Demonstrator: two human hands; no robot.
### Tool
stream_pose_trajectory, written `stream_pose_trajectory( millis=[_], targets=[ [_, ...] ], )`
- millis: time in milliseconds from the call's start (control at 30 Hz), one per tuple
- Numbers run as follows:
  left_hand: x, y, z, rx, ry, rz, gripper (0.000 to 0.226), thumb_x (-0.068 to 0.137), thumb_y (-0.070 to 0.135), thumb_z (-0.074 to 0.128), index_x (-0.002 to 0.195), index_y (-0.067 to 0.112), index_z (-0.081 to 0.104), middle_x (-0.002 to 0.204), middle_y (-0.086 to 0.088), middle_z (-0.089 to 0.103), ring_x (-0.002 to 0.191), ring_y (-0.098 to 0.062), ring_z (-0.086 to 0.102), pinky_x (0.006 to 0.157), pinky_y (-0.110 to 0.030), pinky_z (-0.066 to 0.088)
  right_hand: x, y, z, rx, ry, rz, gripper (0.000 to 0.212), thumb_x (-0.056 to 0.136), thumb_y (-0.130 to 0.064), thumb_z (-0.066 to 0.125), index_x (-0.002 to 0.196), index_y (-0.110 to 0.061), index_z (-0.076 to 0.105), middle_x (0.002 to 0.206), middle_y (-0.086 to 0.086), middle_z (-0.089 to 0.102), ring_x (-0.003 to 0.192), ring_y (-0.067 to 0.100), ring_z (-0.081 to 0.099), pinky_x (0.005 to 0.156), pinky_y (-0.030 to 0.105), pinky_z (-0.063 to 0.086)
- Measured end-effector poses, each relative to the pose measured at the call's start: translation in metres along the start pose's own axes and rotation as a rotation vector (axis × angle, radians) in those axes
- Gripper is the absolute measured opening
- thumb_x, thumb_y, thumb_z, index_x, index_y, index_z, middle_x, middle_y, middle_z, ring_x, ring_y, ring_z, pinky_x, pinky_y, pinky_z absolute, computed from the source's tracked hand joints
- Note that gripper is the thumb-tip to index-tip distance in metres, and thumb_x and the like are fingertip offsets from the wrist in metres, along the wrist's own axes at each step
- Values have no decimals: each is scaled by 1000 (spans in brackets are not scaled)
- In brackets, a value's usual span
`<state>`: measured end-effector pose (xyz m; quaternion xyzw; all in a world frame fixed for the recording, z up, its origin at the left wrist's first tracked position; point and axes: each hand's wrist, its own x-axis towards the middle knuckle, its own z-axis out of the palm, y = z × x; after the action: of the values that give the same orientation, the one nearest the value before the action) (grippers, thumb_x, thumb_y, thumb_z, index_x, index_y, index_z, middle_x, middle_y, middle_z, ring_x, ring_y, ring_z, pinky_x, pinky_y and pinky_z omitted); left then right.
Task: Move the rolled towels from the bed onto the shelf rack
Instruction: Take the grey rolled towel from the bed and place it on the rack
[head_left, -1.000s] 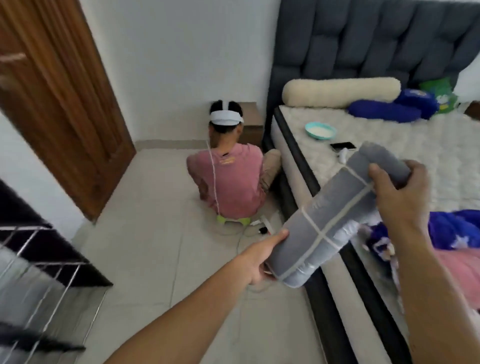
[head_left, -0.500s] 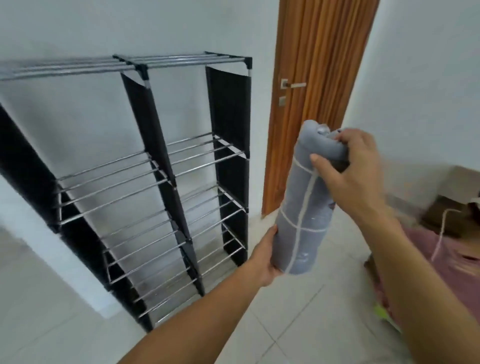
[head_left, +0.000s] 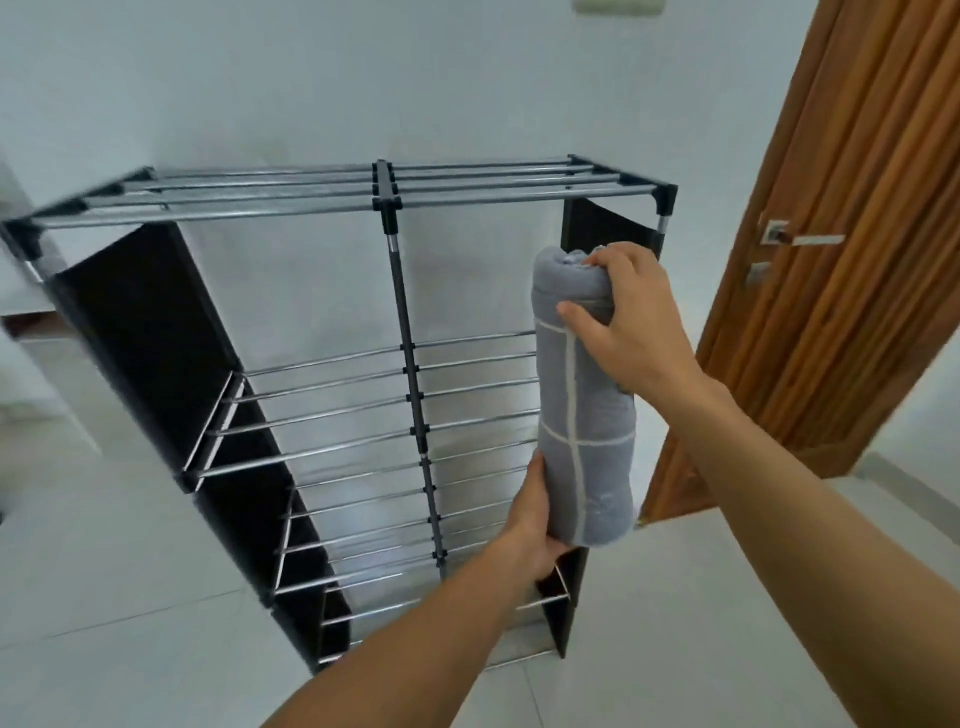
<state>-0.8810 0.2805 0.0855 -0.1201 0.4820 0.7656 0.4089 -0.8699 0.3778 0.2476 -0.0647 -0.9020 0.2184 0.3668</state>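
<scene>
Nearest the camera, the left hand (head_left: 530, 525) cups the bottom end of the rolled towel (head_left: 584, 405), its fingers curled underneath. Above it, the right hand (head_left: 631, 322) grips the top end, thumb pressed across the front. Held upright, the grey towel hangs before the shelf rack (head_left: 332, 197). Farther right stands a wooden door (head_left: 852, 260).

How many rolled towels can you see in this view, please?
1: a grey rolled towel, upright in front of the shelf rack, held between left hand and right hand.
</scene>
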Motion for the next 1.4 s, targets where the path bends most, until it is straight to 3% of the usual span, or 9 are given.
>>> stream_pose_trajectory(
  millis=[367,467,633,767,867,1067,1200,1300,1400],
  targets=[
    [59,51,21,17,-98,-77,81,80,68,55,144,21,38,145,-12,50,123,-36,57,100,-53,49,122,58,87,-101,-138,16,56,85,-40,62,132,-18,41,137,6,38,129,22,35,94,31,39],
    [58,65,27,61,-156,-88,57,85,59,57,127,22,44,143,-14,50,124,-37,56,100,-51,50,149,67,102,-115,-197,81,58,85,-40,61,133,-16,40,138,8,37,130,24,34,97,35,39],
    [71,88,36,94,-160,-50,32,82,28,74,103,13,55,109,-11,64,114,-35,62,85,-43,59,187,86,126,-131,-287,142,64,84,-41,61,136,-12,38,141,15,36,134,32,32,105,44,36],
    [78,91,39,112,-131,-61,37,83,16,74,114,4,57,105,-14,67,93,-28,68,63,-32,63,192,106,149,-119,-376,198,69,82,-41,64,139,-13,35,144,15,32,136,33,28,107,45,34],
    [81,90,44,84,-115,-35,41,84,18,73,120,8,54,107,-12,67,87,-25,67,64,-32,63,189,118,165,-102,-398,242,68,82,-38,65,138,-15,34,144,13,30,136,32,26,108,44,32],
    [81,100,53,49,-71,92,46,90,12,66,130,18,46,130,-14,58,114,-33,63,69,-32,63,163,133,188,-221,-651,318,88,81,-46,63,149,-12,17,155,13,17,137,36,31,109,44,36],
    [78,97,56,51,-89,97,42,90,8,65,122,26,45,133,-14,55,118,-34,60,71,-32,63,160,134,181,-262,-705,389,102,80,-51,64,152,-14,3,158,14,9,140,38,27,111,45,34],
    [78,96,56,57,-108,113,43,89,6,65,122,26,45,131,-13,56,117,-33,60,72,-32,62,157,142,175,-234,-729,555,115,72,-56,69,152,-14,-2,155,20,18,137,41,32,110,47,35],
    [76,98,60,77,-129,124,43,89,4,64,122,25,46,123,-10,60,115,-32,61,67,-30,62,152,148,170,-216,-679,592,109,76,-49,69,151,-13,-2,152,22,24,135,42,35,108,49,37]
  ],
)
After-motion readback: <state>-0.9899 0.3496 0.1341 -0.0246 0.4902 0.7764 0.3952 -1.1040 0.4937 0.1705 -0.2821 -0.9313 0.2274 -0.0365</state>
